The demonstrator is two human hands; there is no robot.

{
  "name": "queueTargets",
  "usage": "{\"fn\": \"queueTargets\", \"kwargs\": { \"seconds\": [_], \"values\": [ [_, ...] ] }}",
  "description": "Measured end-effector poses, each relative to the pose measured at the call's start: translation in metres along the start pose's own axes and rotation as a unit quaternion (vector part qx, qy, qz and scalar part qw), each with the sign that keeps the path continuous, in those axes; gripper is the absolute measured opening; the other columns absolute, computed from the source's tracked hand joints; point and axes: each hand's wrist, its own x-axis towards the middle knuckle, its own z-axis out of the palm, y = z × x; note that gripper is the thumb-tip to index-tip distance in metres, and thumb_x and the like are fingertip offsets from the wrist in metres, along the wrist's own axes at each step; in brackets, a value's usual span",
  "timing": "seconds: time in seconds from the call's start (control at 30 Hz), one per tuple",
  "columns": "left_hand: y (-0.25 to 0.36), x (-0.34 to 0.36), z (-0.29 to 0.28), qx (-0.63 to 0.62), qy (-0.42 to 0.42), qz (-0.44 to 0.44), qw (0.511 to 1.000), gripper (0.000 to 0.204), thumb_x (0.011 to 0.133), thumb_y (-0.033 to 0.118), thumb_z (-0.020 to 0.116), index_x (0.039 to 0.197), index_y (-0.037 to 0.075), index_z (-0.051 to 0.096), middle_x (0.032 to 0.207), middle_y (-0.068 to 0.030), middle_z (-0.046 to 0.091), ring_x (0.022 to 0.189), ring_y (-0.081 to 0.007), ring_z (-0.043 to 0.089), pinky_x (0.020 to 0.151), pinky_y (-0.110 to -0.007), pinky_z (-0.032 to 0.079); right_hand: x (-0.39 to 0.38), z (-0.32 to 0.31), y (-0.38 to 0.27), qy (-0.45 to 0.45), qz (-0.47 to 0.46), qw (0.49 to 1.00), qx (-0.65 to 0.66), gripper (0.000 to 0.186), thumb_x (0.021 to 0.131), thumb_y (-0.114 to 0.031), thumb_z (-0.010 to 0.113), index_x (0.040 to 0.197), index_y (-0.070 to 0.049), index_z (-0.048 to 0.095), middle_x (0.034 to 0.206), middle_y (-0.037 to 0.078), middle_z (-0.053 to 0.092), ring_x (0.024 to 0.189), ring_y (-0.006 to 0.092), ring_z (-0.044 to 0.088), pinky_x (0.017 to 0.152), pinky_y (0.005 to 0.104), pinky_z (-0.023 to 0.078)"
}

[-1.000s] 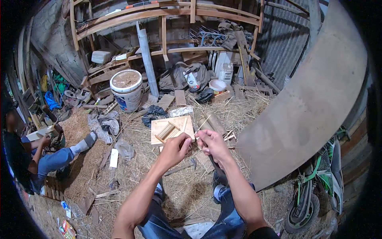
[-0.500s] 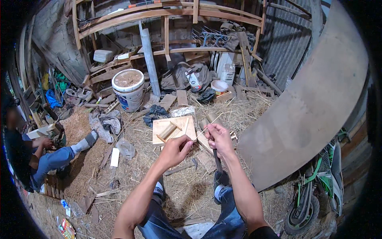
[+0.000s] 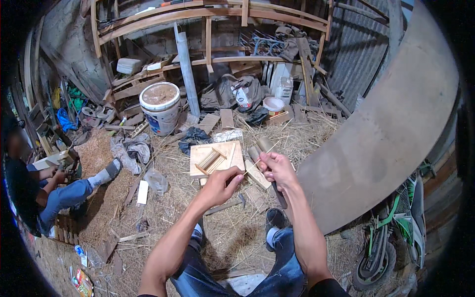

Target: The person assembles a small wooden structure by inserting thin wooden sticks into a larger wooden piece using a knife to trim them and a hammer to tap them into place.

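My left hand (image 3: 221,189) is closed, its thumb and fingertips pinching the lower end of a thin wooden stick (image 3: 256,162). The stick slants up and right past my right hand (image 3: 278,171). That hand is closed around a dark, narrow tool (image 3: 280,198), possibly a knife, whose lower end sticks out below the fist; the rest is hidden. Just beyond my left hand lies a pale wooden board (image 3: 197,170), bearing a small frame of thin sticks (image 3: 211,161) and a loose stick. Two round wooden pieces (image 3: 265,144) and a pale block (image 3: 258,174) lie beside my right hand.
Straw covers the ground. A white bucket (image 3: 161,119) filled with brownish material stands ahead. A large grey sheet (image 3: 376,123) leans at right, above a green motorbike (image 3: 396,222). At left another person (image 3: 59,198) sits, hands on something unclear. A hammer-like tool (image 3: 225,206) lies near my feet.
My right hand has shifted slightly right and down along the stick, and the dark tool's lower end has swung right. My left hand has barely moved.
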Motion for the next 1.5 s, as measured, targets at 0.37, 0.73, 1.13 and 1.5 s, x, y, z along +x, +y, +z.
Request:
{"fn": "queueTargets", "kwargs": {
  "seconds": [0.37,0.73,1.13,1.5],
  "values": [
    [-0.001,0.001,-0.001,-0.024,-0.061,-0.025,0.998,0.024,0.092,0.023,0.048,0.092,0.0,0.057,0.074,-0.0107,0.061,0.067,-0.0157,0.055,0.061,-0.031,0.044,0.013,-0.037,-0.005,0.102,-0.053,0.993,0.007,0.026,0.089,-0.029,0.057,0.086,-0.003,0.054,0.061,-0.002,0.048,0.041,0.0021,0.036,0.034,0.0158,0.023],
    [-0.014,-0.003,-0.015,-0.014,0.02,-0.038,0.999,0.022,0.09,0.02,0.049,0.089,0.0,0.057,0.067,-0.0086,0.056,0.063,-0.013,0.051,0.058,-0.03,0.042,0.017,-0.081,-0.001,0.207,-0.136,0.968,0.029,0.027,0.091,-0.029,0.052,0.098,-0.003,0.055,0.063,-0.003,0.047,0.044,0.002,0.037,0.036,0.0163,0.025],
    [-0.013,0.001,0.003,-0.04,-0.006,-0.031,0.999,0.02,0.091,0.02,0.051,0.087,0.0,0.056,0.06,-0.0023,0.049,0.054,-0.0087,0.045,0.05,-0.026,0.038,0.005,0.01,0.014,-0.038,0.025,0.999,-0.029,0.028,0.09,-0.029,0.055,0.089,-0.001,0.055,0.063,-0.002,0.05,0.041,0.0015,0.034,0.036,0.0156,0.024],
    [-0.013,-0.011,-0.011,-0.163,-0.118,-0.117,0.973,0.023,0.093,0.023,0.049,0.081,0.004,0.053,0.058,0.0038,0.044,0.051,-0.0051,0.041,0.046,-0.022,0.034,0.01,-0.047,-0.008,0.097,-0.036,0.992,-0.069,0.025,0.091,-0.025,0.054,0.088,-0.001,0.056,0.062,-0.004,0.046,0.042,0.0002,0.034,0.035,0.0161,0.025]
  ]
}}
